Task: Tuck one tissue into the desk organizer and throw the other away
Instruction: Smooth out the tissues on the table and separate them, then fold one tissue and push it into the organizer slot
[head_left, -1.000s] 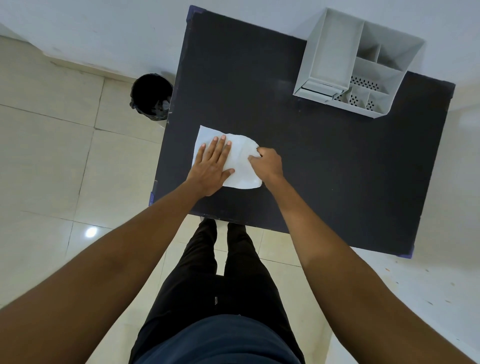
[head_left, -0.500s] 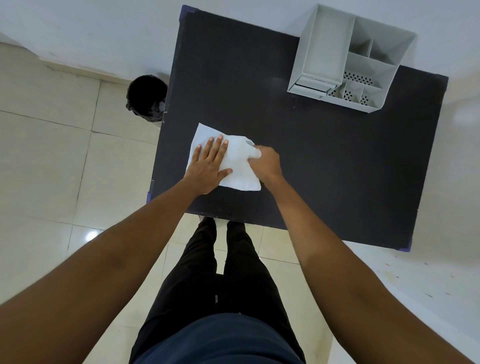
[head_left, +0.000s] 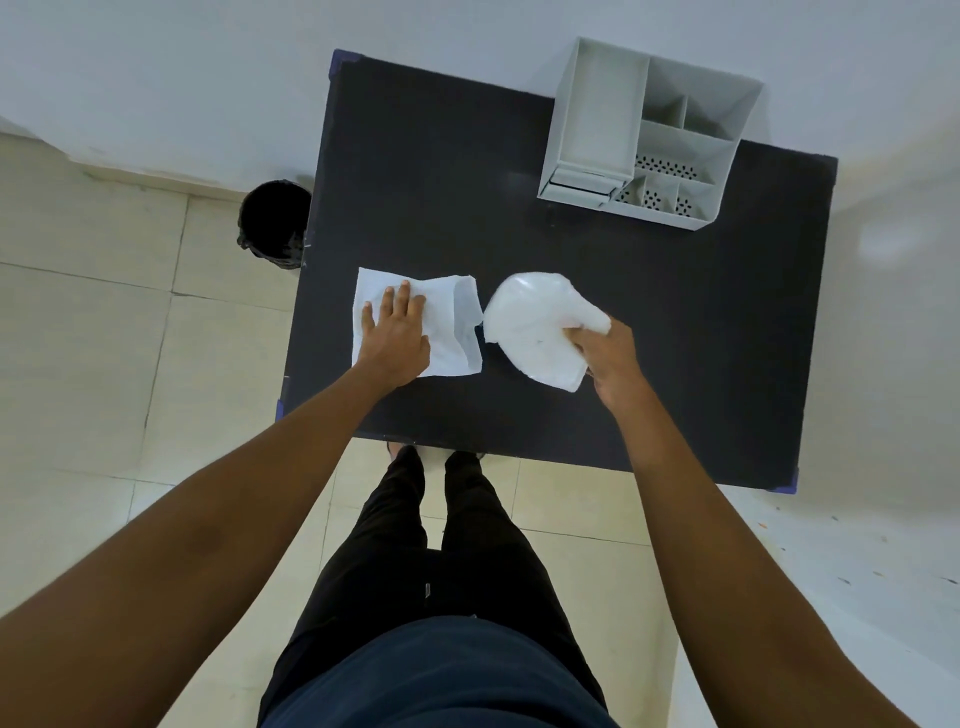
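Note:
Two white tissues are on the black table (head_left: 649, 338). One tissue (head_left: 452, 332) lies flat near the table's left edge, and my left hand (head_left: 396, 338) presses down on it with fingers spread. The second tissue (head_left: 535, 327) hangs loosely just right of the first, lifted off it, pinched at its right corner by my right hand (head_left: 605, 353). The grey desk organizer (head_left: 592, 119) with several open compartments stands at the table's far right corner. A black waste bin (head_left: 272, 223) sits on the floor beside the table's left edge.
A white wall runs behind the table and bin. The floor is pale tile. My legs in dark trousers stand at the table's near edge.
My right hand has pulled the upper tissue off the lower one and carried it to the right. My left hand stays flat on the lower tissue.

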